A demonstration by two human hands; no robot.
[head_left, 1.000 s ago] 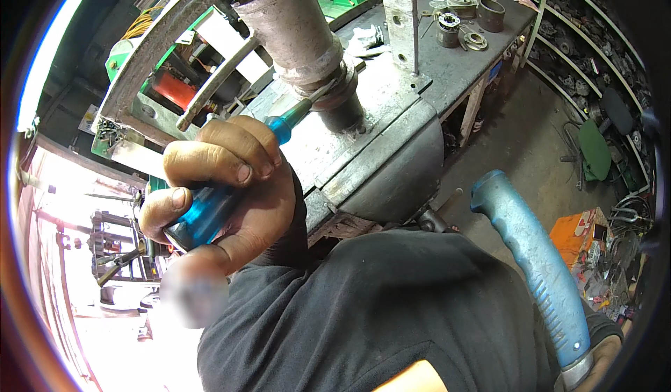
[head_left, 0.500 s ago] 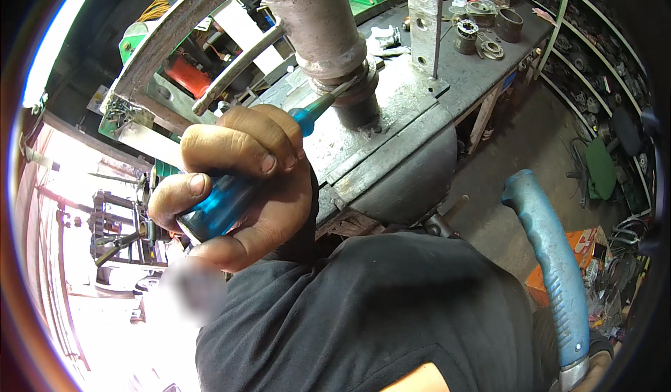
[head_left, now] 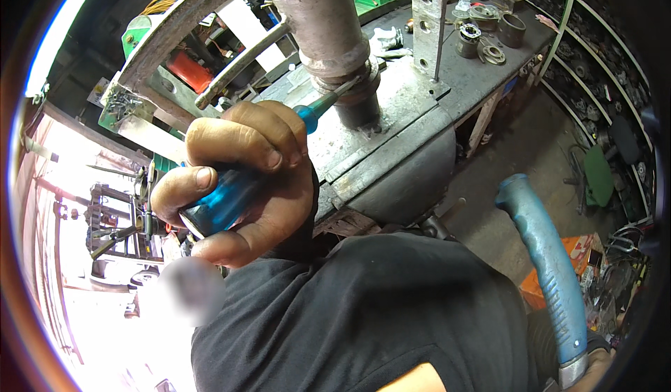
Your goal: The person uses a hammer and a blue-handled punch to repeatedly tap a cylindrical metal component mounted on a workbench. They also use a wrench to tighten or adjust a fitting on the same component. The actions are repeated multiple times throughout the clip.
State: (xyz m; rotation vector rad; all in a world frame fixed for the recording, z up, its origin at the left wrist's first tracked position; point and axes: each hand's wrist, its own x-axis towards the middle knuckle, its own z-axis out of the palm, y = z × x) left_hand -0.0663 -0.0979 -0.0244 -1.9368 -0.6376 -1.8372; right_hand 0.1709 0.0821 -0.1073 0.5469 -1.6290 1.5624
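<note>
My left hand [head_left: 244,154] is closed around a screwdriver's translucent blue handle [head_left: 217,200]. The screwdriver's blade [head_left: 345,88] reaches to the ringed joint on the lower part of an upright grey metal cylinder [head_left: 318,25]; whether it is wedged in cannot be told. The cylinder stands on a worn steel plate [head_left: 370,147], beside an upright flat bar [head_left: 426,42] with holes. At the lower right my right hand [head_left: 595,369], mostly cut off, grips the metal shank of a tool with a long blue rubber grip [head_left: 542,252]. The tool's head is out of sight.
Rings and sleeves [head_left: 493,53] lie on the bench's far right. A curved steel frame arm [head_left: 161,42] stands left of the cylinder. Shelves of parts [head_left: 587,63] line the right side, with an orange box [head_left: 566,245] and a green object [head_left: 597,175] on the floor.
The bench and cylinder have shifted right and slightly down in view. My left hand stays on the screwdriver at the joint. The blue-gripped tool has moved a little right and tilts similarly.
</note>
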